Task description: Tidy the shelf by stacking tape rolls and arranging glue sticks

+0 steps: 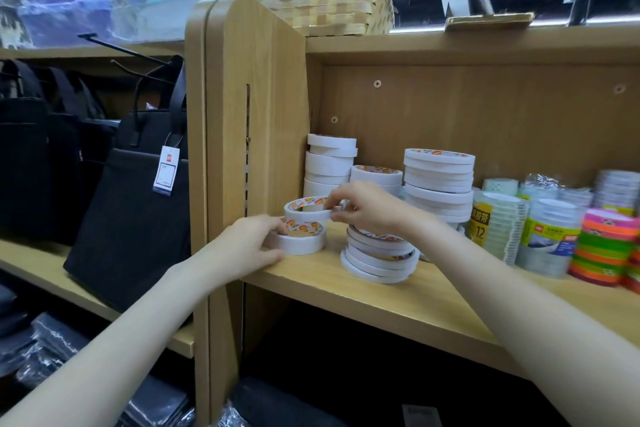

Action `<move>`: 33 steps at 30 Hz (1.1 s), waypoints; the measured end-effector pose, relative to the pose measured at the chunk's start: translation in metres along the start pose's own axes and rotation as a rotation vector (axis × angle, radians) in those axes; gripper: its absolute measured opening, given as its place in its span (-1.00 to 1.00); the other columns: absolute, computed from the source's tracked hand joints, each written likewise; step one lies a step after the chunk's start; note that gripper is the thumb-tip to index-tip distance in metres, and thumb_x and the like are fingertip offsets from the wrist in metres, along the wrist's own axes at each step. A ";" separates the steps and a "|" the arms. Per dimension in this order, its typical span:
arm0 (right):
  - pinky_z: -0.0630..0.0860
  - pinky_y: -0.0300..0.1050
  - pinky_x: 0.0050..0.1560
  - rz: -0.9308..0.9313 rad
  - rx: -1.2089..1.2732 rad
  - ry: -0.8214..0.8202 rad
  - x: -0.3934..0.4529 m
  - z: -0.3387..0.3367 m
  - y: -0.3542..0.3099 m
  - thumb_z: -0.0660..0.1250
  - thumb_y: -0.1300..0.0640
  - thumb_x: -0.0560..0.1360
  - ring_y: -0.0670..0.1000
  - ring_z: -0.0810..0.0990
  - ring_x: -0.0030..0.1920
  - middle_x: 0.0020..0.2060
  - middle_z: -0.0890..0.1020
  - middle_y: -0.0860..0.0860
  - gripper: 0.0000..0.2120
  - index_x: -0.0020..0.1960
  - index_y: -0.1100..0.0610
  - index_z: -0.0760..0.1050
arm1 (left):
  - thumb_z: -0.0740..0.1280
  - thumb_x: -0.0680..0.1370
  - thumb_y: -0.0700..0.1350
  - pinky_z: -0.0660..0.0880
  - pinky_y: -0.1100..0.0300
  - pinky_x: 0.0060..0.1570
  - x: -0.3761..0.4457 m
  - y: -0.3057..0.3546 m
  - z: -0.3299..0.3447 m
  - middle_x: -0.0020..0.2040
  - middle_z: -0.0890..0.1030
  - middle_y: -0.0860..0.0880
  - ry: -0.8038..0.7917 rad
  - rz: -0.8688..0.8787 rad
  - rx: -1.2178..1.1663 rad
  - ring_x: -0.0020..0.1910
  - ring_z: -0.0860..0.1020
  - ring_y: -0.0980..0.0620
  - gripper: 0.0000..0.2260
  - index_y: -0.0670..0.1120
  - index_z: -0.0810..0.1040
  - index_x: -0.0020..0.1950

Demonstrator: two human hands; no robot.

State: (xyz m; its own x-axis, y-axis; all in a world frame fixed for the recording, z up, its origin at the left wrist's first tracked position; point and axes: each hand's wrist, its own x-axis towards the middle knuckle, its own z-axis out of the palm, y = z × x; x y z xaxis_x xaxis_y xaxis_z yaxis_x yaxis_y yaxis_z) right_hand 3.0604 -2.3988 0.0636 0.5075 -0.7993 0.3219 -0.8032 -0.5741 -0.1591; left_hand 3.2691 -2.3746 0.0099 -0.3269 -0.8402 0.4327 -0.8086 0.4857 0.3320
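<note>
**Stacking white tape rolls at the shelf's left end**

Pinching a white tape roll with a red-and-yellow printed core (307,209) at its right rim, the right hand (367,208) has its thumb and fingers curled onto the ring and holds it tilted just above a second white tape roll of the same kind (300,238). That lower roll lies flat on the light wooden shelf board (415,305), near the front edge and beside the upright side panel (256,114). The left hand (251,244) grips the lower roll from the left, fingers wrapped on its outer wall and thumb at the front.

Just right of them, partly under the right wrist, sits a slanting pile of thin white tape rolls (379,262). Behind stand taller stacks of white rolls (438,184). Farther right are clear tape packs in wrappers (550,239) and a stack of bright coloured tape rolls (606,250). Left of the panel hangs a black tote bag with a price tag (135,204).
</note>
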 end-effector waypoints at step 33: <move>0.45 -0.37 -0.19 0.015 0.105 -0.013 -0.008 -0.008 -0.002 0.38 0.24 0.45 -0.06 0.57 -0.08 0.04 0.57 -0.01 -0.76 0.11 0.13 0.53 | 0.35 0.51 -0.04 0.38 0.10 0.28 0.011 0.018 0.023 0.33 0.43 -0.11 0.118 -0.135 -0.292 0.26 0.44 -0.03 -0.46 -0.05 0.25 0.45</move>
State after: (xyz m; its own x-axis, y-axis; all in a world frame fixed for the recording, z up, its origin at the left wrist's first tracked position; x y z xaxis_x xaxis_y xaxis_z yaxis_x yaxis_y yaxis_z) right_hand 3.0553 -2.3899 0.0683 0.5003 -0.8098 0.3067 -0.7741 -0.5769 -0.2607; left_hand 3.2395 -2.3803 0.0012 -0.1535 -0.8761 0.4570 -0.6611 0.4348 0.6115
